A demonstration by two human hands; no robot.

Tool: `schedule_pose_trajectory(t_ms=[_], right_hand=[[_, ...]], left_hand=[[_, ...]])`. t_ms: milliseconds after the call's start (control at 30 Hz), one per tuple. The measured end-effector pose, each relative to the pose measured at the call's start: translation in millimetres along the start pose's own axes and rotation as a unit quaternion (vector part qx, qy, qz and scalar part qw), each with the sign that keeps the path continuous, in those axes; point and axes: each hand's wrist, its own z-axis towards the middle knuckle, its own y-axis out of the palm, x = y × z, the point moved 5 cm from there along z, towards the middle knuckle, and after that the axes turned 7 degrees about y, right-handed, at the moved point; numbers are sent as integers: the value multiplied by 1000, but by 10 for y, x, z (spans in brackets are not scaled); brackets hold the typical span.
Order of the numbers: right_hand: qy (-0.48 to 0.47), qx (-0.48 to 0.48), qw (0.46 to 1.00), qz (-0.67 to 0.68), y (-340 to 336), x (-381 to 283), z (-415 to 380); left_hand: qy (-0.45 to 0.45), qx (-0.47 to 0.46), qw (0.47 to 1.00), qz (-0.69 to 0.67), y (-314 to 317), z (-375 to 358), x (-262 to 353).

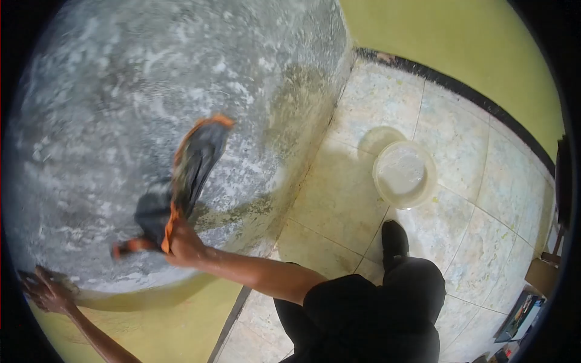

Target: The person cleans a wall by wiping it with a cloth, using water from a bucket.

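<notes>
Cloth [187, 181] on the counter [121, 91] — bucket [404, 174] on the floor [339, 199], right.

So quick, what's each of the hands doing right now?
Left hand: open, fingers spread, resting on the edge of the grey mottled stone slab.
Right hand: closed, gripping the dark grey cloth with orange trim.

Cloth [184, 181] blurred, its lower end hidden in the right hand [181, 242]. Left hand [47, 291] cut partly by the dark edge.
</notes>
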Motion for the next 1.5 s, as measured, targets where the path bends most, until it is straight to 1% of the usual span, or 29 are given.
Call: schedule_pose_trajectory(t_ms=[33,67,167,200,233,300,333,367,400,467,500,567,667,700,733,767,833,867,933,1033,1100,1133,1233,1300,1367,1400,1433,1467,1500], right_hand=[[-28,-46,998,-25,93,-112,-117],[-1,-68,991,112,-44,-199,-160],[181,-119,952,217,-340,177,-266],[270,-133,905,301,-508,412,-218],[358,-147,808,445,-697,647,-157],[461,-164,598,635,-1130,1000,50],[276,-244,702,609,-1539,305,363],[430,-243,607,623,-1702,269,524],[404,-242,658,588,-1983,204,589],[385,-245,746,485,-2295,5,741],[400,-250,763,442,-2429,-44,813],[436,-244,822,274,-2759,-370,969],[456,-260,842,-125,-3298,-862,1171],[410,-271,849,-194,-3406,-986,1158],[405,-337,806,-272,-3701,-791,1113],[419,-394,754,-316,-4066,-443,994],[472,-337,780,-235,-4426,-105,672],[428,-357,797,-231,-4534,32,558],[458,-319,814,-161,-4865,582,215],[498,-328,789,-147,-4933,991,105],[364,-325,860,-148,-4945,1175,234],[365,-333,859,-136,-4989,1215,317],[384,-380,824,-170,-5149,1480,717],[302,-416,834,-200,-5199,1670,1071],[70,-487,819,-296,-4860,1478,1683],[-21,-501,793,-347,-4525,1454,2014],[-140,-472,803,-334,-4136,1219,2316],[-174,-467,832,-243,-3859,832,2685],[-176,-514,801,-252,-3545,355,3053]], left_hand=[[-1,-1,1000,2,9,-14,-38],[-9,32,998,-44,-125,59,121],[-5,38,992,-122,-249,30,217],[-35,40,981,-185,-306,-36,321],[-64,46,966,-245,-365,-106,424],[-130,59,892,-429,-670,-231,1105],[-188,108,787,-578,-836,-280,1545],[-215,50,757,-616,-1017,-360,1889],[-218,12,693,-687,-1092,-463,2303],[-335,-62,365,-866,-1131,-686,3309],[-371,-80,2,-925,-1250,-681,3766],[-391,-96,-353,-845,-1632,-965,4958],[-269,-137,-464,-833,-2250,-650,5142],[-289,-201,-391,-851,-2298,-624,5178],[-310,-264,-311,-858,-2308,-642,5222],[-377,-240,-314,-838,-2269,-655,5262],[-395,-278,-320,-815,-2192,-839,5498],[-397,-321,-334,-792,-2200,-991,5641],[-423,-312,-300,-796,-2221,-1130,5873],[-467,-350,-323,-745,-2416,-1104,6142],[-503,-373,-264,-733,-2428,-941,6266],[-528,-398,-216,-718,-2416,-912,6326],[-498,-422,-181,-736,-2123,-857,6439],[-465,-441,-162,-750,-1915,-758,6349],[-555,-401,-73,-725,-1773,-624,6186],[-517,-396,-75,-755,-1753,-462,6058],[-585,-379,-65,-714,-1728,-446,5968],[-574,-357,-64,-734,-1753,-226,5908],[-543,-349,-82,-759,-1685,-289,5907]])
